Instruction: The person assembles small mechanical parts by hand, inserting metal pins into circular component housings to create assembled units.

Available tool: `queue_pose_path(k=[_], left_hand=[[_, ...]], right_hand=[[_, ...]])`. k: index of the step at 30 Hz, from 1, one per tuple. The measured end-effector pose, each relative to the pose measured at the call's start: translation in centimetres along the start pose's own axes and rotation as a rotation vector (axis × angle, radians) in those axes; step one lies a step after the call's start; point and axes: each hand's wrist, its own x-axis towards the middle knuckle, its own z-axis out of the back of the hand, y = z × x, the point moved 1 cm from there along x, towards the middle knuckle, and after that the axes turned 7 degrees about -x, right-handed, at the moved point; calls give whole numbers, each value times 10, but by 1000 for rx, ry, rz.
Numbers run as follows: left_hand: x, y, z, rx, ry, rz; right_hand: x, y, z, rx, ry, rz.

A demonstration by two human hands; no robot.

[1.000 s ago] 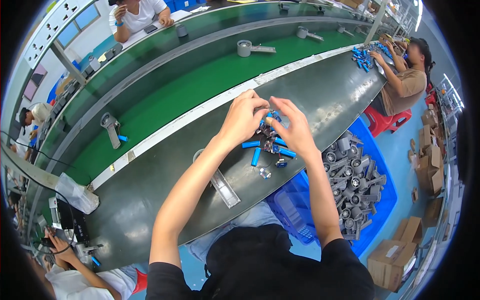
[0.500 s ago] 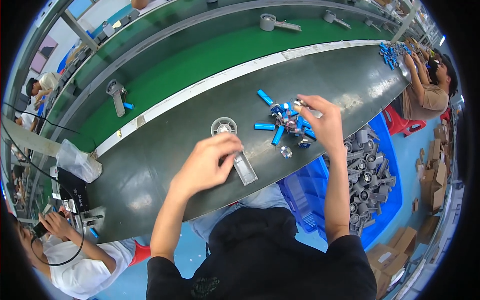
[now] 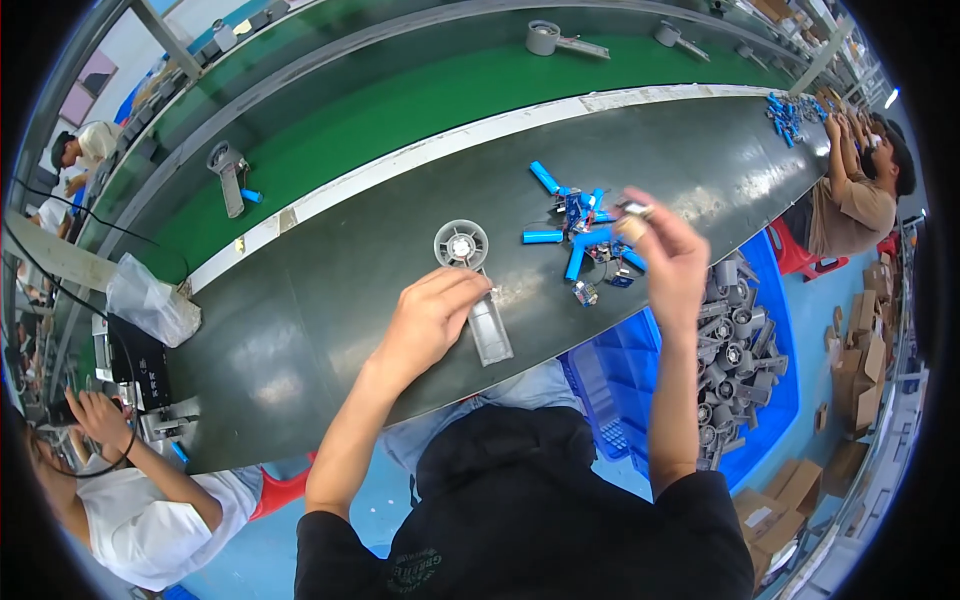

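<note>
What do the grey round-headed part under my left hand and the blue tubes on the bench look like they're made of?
The grey round-headed part looks like moulded plastic: uniform matte grey, with a ribbed circular head. The blue tubes have a smooth, slightly glossy skin, possibly a plastic sleeve; what's beneath can't be told.

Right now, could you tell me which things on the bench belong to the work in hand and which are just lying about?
In hand:
- grey fan housing under the left hand
- small metal part pinched in the right hand
- blue cylinders

Lying about:
- plastic bag
- blue bin of grey housings
- cardboard boxes
</note>
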Motion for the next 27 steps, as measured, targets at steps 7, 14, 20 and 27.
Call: queue_pose_path(k=[7,14,20,27], left_hand=[[-9,-1,5,-137,-182,247],[-8,1,-8,61,-213,28],[-8,2,-15,165,-166,-93],[-9,3,-19,147,-205,-116]], right_hand=[[-46,-36,-77,32,248,-164],[-63,-62,-111,-43,174,-57],[-66,-51,-111,-201,117,35],[-65,-50,-110,-303,12,159]])
